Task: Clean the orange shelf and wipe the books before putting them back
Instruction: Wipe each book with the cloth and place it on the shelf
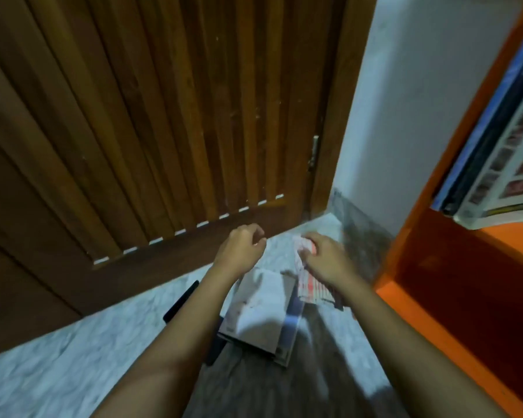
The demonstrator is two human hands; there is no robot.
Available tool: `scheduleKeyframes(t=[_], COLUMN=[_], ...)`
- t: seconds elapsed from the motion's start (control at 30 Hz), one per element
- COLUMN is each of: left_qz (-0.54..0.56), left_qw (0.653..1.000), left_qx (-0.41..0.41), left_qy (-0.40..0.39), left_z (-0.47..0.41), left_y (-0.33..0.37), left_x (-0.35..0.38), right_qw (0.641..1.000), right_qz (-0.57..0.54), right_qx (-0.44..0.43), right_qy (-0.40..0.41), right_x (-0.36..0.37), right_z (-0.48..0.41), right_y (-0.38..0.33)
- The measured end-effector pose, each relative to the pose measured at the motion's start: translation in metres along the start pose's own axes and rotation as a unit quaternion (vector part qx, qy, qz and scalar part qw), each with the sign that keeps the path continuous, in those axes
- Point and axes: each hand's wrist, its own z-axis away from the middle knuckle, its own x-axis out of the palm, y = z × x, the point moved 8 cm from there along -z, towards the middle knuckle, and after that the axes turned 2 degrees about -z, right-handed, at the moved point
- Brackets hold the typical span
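At six o'clock a stack of books [263, 315] lies on the marble floor [73, 357]. Just above it the right hand [323, 257] grips a red-and-white striped cloth [310, 289], and the left hand [242, 248] is beside it, fingers curled. The orange shelf [435, 312] stands at four o'clock, a wooden door [163, 116] at ten.

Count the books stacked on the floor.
3 visible, in one pile: a white book on top, a second book jutting out right beneath it, a black book at the bottom, showing left. The view is blurred; more may be hidden.
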Motion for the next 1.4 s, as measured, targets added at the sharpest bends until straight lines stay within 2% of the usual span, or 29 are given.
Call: scheduleKeyframes(t=[0.17,0.23,0.37,0.47,0.57,0.73,0.83,0.9,1.1,1.23,1.4], left_qz=[0.004,-0.003,0.001,0.041,0.081,0.143,0.157,0.189,0.315,0.388,0.413], left_qw=[0.992,0.986,0.966,0.952,0.943,0.943,0.929,0.922,0.91,0.889,0.885], left_qx=[-0.097,-0.125,-0.194,-0.236,-0.266,-0.248,-0.301,-0.309,-0.234,-0.225,-0.216], left_qy=[-0.082,-0.109,-0.171,-0.189,-0.185,-0.172,-0.144,-0.133,-0.134,-0.086,-0.024], left_z=[0.003,0.007,0.024,0.029,0.029,0.024,0.023,0.021,0.019,0.021,0.022], left_y=[-0.102,-0.137,-0.189,-0.216,-0.232,-0.229,-0.24,-0.239,-0.21,-0.196,-0.179], left_x=[0.075,0.106,0.159,0.188,0.205,0.216,0.215,0.214,0.212,0.201,0.163], right_qw=[0.981,0.972,0.951,0.945,0.942,0.936,0.932,0.929,0.915,0.899,0.904], right_qz=[-0.061,-0.05,-0.075,-0.08,-0.116,-0.175,-0.204,-0.222,-0.275,-0.325,-0.341], right_qx=[0.116,0.141,0.211,0.221,0.244,0.284,0.286,0.287,0.29,0.291,0.258], right_qy=[-0.145,-0.182,-0.214,-0.227,-0.2,-0.114,-0.088,-0.076,-0.046,-0.035,-0.001], right_x=[0.117,0.153,0.201,0.223,0.234,0.234,0.235,0.237,0.239,0.239,0.213], right_z=[0.007,0.011,0.017,0.02,0.021,0.018,0.021,0.024,0.027,0.028,0.021], right_y=[0.076,0.096,0.128,0.142,0.148,0.154,0.152,0.153,0.162,0.161,0.141])
